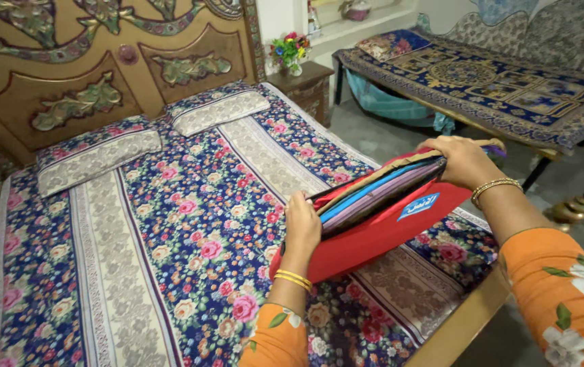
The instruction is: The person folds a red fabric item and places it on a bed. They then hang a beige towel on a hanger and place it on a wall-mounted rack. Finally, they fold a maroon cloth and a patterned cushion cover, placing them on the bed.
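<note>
Hands hold a red bag [373,238] over the foot-end corner of the bed [169,258], near its right edge. The left hand [302,224] grips the bag's near end, its fingers [298,204] closed over the rim and the thumb side pressed against the red cloth. The right hand [462,160] clasps the far end from above, fingers curled around the top edge. The bag's mouth stands open between both hands, and inside show stacked folded cloths [380,194] in blue, purple and tan layers. A blue label [418,206] sits on the bag's red side. Gold bangles [492,185] circle the right wrist, and more ring the left wrist. Both sleeves are orange with flowers. The bed carries a flowered sheet in dark blue with pink blooms and grey stripes. Two pillows [98,153] lie at the head edge against a carved wooden headboard [101,54]. A small vase of flowers [290,51] stands on a side table [309,78] beyond the bed's far right corner.
</note>
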